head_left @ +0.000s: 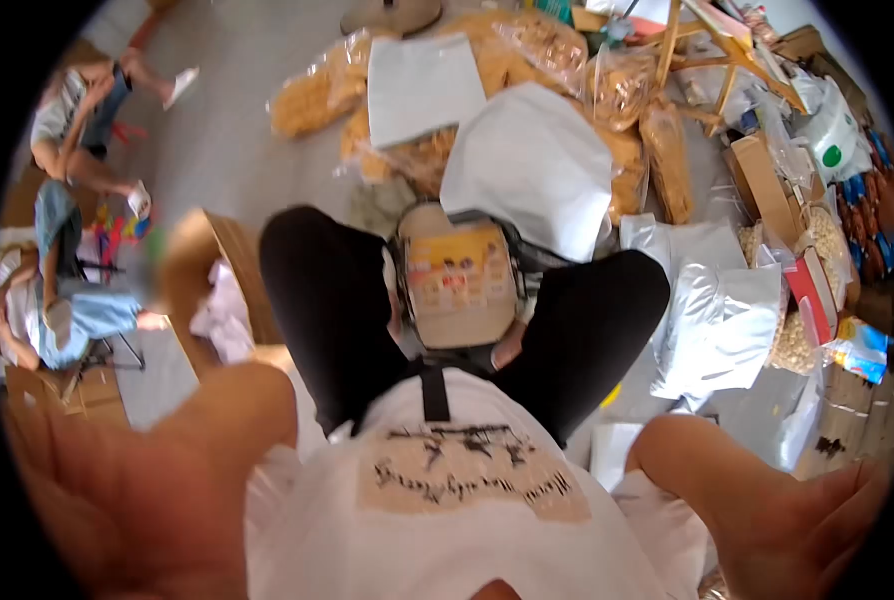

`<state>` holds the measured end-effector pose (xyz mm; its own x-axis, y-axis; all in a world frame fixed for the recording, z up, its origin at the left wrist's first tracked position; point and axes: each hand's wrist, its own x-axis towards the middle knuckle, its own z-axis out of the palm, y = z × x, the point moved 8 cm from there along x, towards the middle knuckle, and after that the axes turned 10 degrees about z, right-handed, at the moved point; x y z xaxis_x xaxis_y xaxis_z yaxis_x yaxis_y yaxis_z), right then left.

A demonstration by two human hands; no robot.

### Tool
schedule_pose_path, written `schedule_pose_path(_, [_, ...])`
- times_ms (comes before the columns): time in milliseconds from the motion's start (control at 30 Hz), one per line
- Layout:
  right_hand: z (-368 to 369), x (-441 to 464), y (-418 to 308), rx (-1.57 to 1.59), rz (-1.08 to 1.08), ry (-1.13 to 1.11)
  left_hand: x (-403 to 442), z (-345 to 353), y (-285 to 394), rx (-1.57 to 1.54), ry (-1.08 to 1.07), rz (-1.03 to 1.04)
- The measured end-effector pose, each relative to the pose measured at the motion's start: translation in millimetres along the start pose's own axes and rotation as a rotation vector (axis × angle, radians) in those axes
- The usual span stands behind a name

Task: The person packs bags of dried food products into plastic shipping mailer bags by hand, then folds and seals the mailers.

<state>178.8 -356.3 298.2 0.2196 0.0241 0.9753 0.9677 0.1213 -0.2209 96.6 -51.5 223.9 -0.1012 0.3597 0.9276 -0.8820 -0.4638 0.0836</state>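
Observation:
My left hand (132,500) is raised close to the camera at the lower left, large and blurred. My right hand (852,515) is up at the lower right edge, partly cut off by the dark rim of the view. The fingers of both are too smeared or cropped to read, and nothing held shows in either. Between my knees, apart from both hands, sits a beige, round-cornered object (432,325) with a dark frame. An orange printed label or packet (457,265) lies on its top.
Silver pouches (722,325) lie to the right, beside bags of pale pieces (792,345). White sheets or pouches (537,160) cover clear bags of orange-brown food (312,100) ahead. An open cardboard box (242,270) stands by my left knee. Two people (87,310) sit at the far left.

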Motion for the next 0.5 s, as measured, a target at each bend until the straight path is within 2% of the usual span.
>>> schedule_pose_path(100, [2.8,-5.5,17.3,0.009,0.002,0.009,-22.7,6.6,-32.1,0.054,0.037,-0.082])
schedule_pose_path(167, [-0.4,-10.9,30.6,0.013,-0.007,0.056,-48.3,23.5,-75.7,0.1,0.029,-0.239])
schedule_pose_path(267, [-4.0,-13.7,62.1,-0.014,0.052,0.147,-133.0,69.2,-183.3,0.168,-0.166,-0.782])
schedule_pose_path(300, [-6.4,-15.8,74.9,-0.033,0.08,0.189,-169.0,91.7,-220.9,-0.022,-0.211,-1.002])
schedule_pose_path(333, [-9.8,-19.4,88.3,-0.059,0.11,0.238,-233.6,86.6,-254.0,-0.027,-0.234,-1.181])
schedule_pose_path(367, [-14.1,-26.4,106.3,-0.082,0.163,0.3,-298.8,65.0,-281.2,0.149,-0.384,-1.186])
schedule_pose_path(400, [-20.1,-37.2,129.8,-0.134,0.266,0.386,-356.6,41.2,-295.4,0.243,-0.374,-1.296])
schedule_pose_path(467, [-24.0,-74.3,197.1,-0.281,0.606,0.494,-451.3,-14.4,-307.8,0.637,-0.447,-1.318])
schedule_pose_path(500, [-21.5,-100.2,240.1,-0.342,0.828,0.49,-474.5,-28.5,-304.4,0.766,-0.444,-1.5])
